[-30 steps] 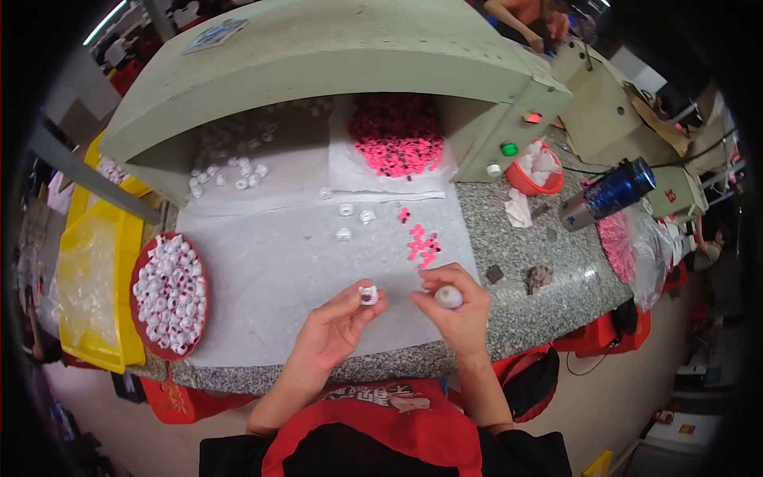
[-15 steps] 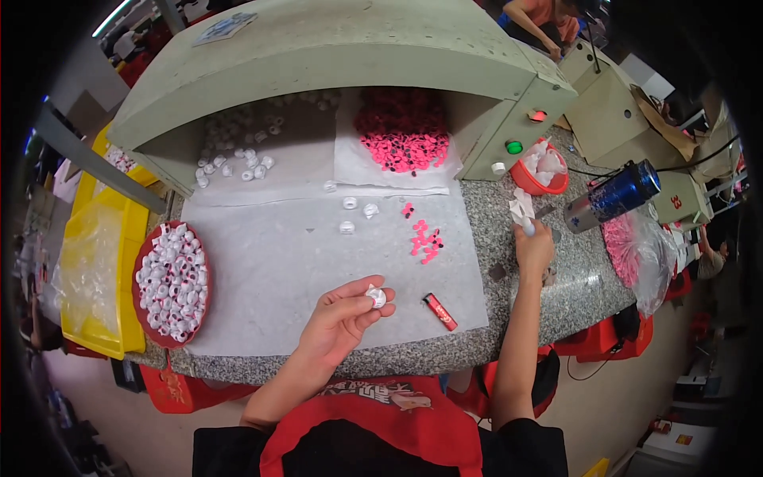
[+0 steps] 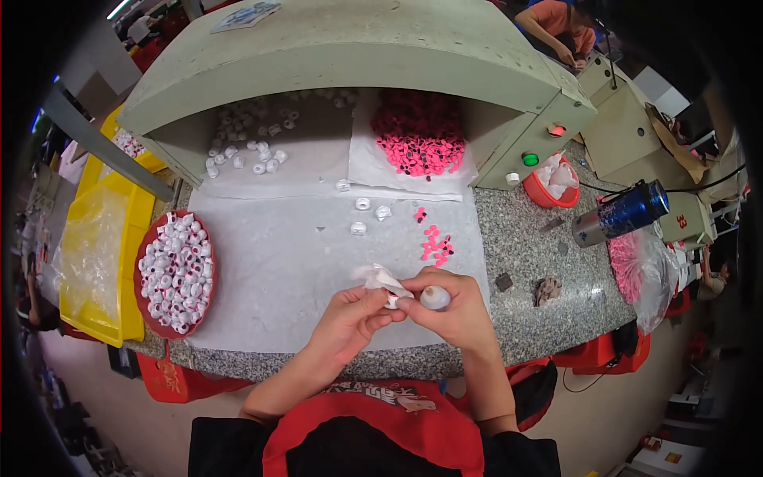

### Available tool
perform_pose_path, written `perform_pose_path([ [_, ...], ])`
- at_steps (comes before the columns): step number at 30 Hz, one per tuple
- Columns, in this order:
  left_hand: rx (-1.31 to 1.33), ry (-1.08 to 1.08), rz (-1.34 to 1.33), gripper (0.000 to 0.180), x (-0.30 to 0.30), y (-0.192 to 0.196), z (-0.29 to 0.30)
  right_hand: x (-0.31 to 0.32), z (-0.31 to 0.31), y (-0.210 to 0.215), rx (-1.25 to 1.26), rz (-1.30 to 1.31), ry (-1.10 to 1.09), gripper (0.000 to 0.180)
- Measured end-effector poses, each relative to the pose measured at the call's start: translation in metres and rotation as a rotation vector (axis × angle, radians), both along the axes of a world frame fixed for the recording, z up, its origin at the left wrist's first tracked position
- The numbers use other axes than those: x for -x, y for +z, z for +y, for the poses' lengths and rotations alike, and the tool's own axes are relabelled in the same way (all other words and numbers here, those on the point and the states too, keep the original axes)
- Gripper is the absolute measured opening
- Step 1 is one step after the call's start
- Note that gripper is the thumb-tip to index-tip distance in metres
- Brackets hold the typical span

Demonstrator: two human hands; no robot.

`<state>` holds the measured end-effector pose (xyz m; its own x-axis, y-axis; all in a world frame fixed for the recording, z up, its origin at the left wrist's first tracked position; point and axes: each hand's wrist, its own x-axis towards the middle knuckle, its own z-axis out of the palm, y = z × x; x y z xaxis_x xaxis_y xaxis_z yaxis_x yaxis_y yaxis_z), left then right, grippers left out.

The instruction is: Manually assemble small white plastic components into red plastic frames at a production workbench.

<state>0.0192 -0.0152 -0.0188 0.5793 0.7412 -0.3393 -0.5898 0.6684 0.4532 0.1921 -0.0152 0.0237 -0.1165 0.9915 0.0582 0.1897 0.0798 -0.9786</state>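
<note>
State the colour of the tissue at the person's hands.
White; the tissue shows best in the head view.

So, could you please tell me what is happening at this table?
A person's left hand holds a small white part. The right hand grips a white bottle, and a white tissue is held at the part. Ahead of the hands, loose pink pieces lie on a white sheet. To the left stands a red dish heaped with white parts.
</note>
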Motion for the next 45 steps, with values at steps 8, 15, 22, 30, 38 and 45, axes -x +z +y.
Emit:
perform_pose_path([
  [8,-0.470,0.296,0.414,0.018,0.001,0.009,-0.010,-0.050,-0.017,0.001,-0.013,-0.152,-0.585,0.019],
  [15,-0.531,0.279,0.420,0.025,-0.002,0.018,-0.012,-0.018,-0.024,0.006,-0.048,0.067,-0.052,0.032],
  [22,-0.550,0.376,0.442,0.011,0.013,0.020,-0.016,0.036,-0.020,-0.016,-0.212,0.045,-0.046,0.028],
  [30,-0.370,0.416,0.472,0.010,0.055,0.002,-0.014,0.090,-0.021,-0.031,-0.382,-0.046,-0.037,0.019],
  [38,-0.888,1.113,2.312,0.015,0.238,-0.008,0.037,0.046,0.001,-0.054,-0.255,-0.079,-0.333,0.013],
  [45,-0.487,0.276,2.472,0.038,0.323,-0.015,0.073,0.034,-0.004,-0.053,-0.257,-0.103,-0.275,0.013],
])
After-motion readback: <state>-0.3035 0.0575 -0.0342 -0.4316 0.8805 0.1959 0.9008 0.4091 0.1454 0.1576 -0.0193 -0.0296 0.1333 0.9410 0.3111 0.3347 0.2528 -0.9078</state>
